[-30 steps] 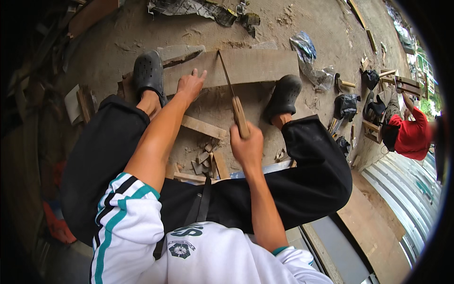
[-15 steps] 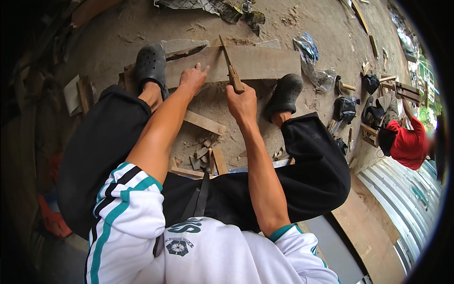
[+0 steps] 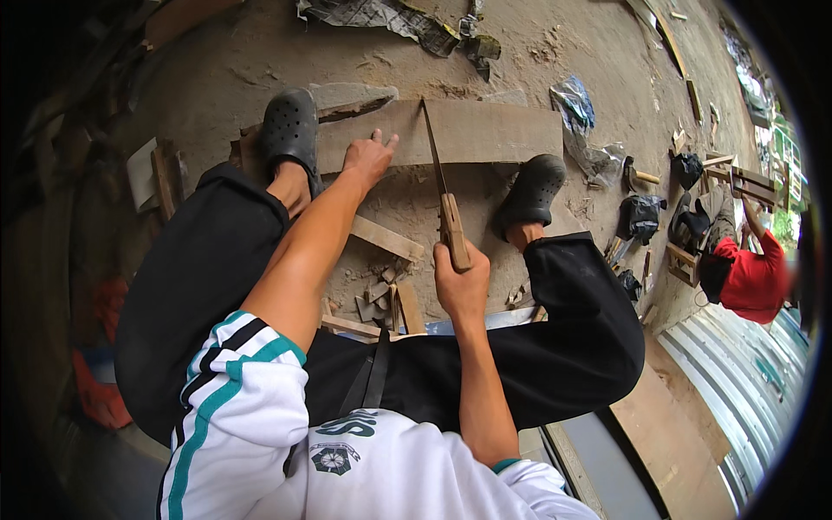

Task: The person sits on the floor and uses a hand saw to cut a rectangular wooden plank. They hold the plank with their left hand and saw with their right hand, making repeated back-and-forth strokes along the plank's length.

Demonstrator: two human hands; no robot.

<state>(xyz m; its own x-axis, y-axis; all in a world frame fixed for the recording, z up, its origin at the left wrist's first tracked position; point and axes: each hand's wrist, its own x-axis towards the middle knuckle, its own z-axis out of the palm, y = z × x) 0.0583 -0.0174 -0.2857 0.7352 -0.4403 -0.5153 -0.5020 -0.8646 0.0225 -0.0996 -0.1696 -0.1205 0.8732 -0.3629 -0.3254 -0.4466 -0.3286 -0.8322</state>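
Note:
My right hand (image 3: 463, 279) is wrapped round the wooden handle of a handsaw (image 3: 451, 227). The saw's narrow blade points away from me, its far end lying across a wide wooden board (image 3: 494, 132). With some fingers stretched out, my left hand (image 3: 370, 159) rests on the near edge of that board, left of the blade. My left clog (image 3: 290, 130) is planted on the board's left end. The right clog (image 3: 532, 189) is at its near right edge. Whether the blade sits in a cut, I cannot tell.
Offcuts (image 3: 381, 299) and a loose plank (image 3: 387, 237) lie between my legs. Crumpled plastic (image 3: 589, 139) and a hammer (image 3: 640, 176) are to the right. Farther right, a person in a red top (image 3: 752, 273) sits near wooden pieces. Torn sheeting (image 3: 390, 19) lies beyond the board.
My right hand has pulled the saw back toward me, so more blade shows on the near side of the board. The left hand keeps its place on the board. The whole view has shifted slightly.

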